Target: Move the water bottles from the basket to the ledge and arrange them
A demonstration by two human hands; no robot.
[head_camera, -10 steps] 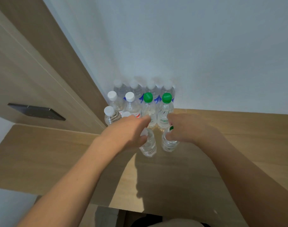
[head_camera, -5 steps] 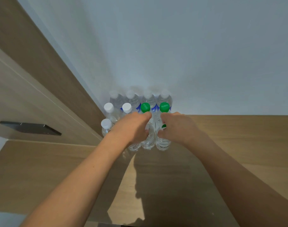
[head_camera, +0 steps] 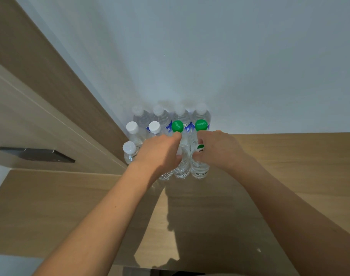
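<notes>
Clear water bottles (head_camera: 199,166) upright, clustered in rows (white, green caps), on ledge (head_camera: 289,166)

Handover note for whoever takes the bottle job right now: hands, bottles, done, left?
Left hand: curled over the tops of front-row bottles, grip partly hidden.
Right hand: grips the front right bottle at its neck.
Bottles: all in view stand upright on the wooden ledge, packed in the corner against the white wall; back row of four, then two white caps and two green caps, then the front row.
Done: block nearly formed.
Left: release; basket is out of view, so check it for more.
</notes>
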